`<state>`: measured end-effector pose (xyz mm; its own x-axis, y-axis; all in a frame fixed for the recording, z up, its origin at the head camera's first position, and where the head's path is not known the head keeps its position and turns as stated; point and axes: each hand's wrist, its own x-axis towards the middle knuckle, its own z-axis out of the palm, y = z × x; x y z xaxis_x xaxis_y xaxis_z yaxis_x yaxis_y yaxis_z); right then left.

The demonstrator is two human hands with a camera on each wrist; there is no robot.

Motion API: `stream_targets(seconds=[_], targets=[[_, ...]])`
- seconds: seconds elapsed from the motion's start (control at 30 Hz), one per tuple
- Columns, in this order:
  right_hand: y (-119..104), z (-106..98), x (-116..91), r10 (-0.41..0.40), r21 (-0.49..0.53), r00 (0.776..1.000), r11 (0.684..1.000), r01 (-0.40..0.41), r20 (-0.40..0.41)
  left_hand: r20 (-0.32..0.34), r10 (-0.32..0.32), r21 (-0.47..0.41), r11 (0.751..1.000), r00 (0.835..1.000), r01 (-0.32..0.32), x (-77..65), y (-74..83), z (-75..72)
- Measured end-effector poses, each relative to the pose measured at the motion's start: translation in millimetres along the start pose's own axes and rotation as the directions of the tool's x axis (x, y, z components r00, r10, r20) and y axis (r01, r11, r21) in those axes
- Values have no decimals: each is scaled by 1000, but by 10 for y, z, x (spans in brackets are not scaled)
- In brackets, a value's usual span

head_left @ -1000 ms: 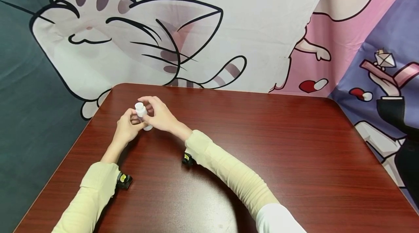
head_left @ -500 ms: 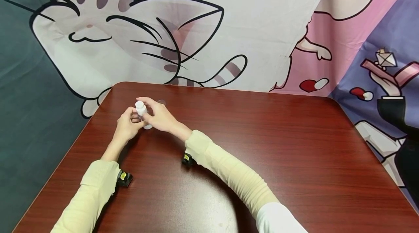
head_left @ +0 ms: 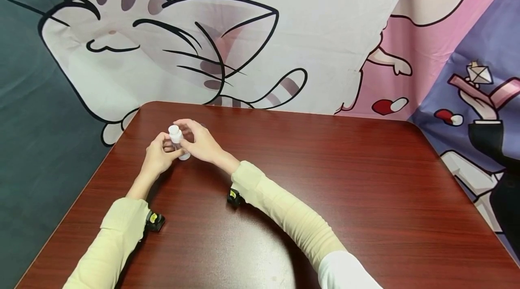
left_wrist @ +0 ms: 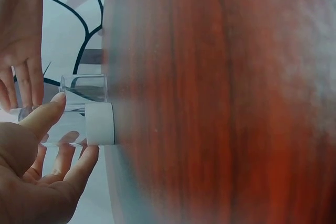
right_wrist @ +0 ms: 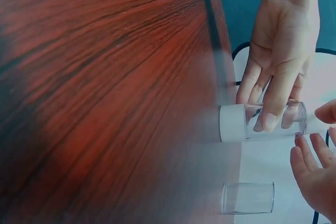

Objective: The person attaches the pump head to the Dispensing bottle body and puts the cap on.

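A clear cylindrical bottle [right_wrist: 253, 136] with a white band at its table end stands upright on the table; in the head view a white top [head_left: 174, 131] shows on it. My left hand [head_left: 157, 156] grips the clear body from the left, thumb on one side and fingers on the other, as the left wrist view also shows. My right hand [head_left: 201, 144] is at the upper end of the bottle, thumb and fingers spread around it with fingertips right at its edge. A clear, empty-looking glass [right_wrist: 248, 199] stands close by, mostly hidden behind my right hand in the head view.
The brown wooden table [head_left: 345, 189] stretches away to the right and toward me. Its left edge lies near my left forearm. Behind it hangs a cloth [head_left: 252, 54] printed with a cat. A small black camera [head_left: 155, 221] sits on each wrist.
My right hand has shifted slightly to the right, its fingertips a little farther from the bottle's top. My left hand keeps its hold, and the bottle stays where it was.
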<state>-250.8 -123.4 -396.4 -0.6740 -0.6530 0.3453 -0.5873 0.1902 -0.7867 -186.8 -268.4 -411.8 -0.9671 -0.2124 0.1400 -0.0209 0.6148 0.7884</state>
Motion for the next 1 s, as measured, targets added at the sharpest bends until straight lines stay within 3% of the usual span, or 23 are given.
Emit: stream_targets(seconds=[0.4,0.6,1.0], targets=[[-55,6,19,-11,-37,998,999,14,62,13,-26,60,998,1000,25,2,9,6],[-69,-1,18,5,11,999,1000,-5,42,17,-25,66,998,1000,24,6,-8,5],[-80,10,25,37,1,999,999,-37,-15,18,-24,54,998,1000,23,-1,3,-3]])
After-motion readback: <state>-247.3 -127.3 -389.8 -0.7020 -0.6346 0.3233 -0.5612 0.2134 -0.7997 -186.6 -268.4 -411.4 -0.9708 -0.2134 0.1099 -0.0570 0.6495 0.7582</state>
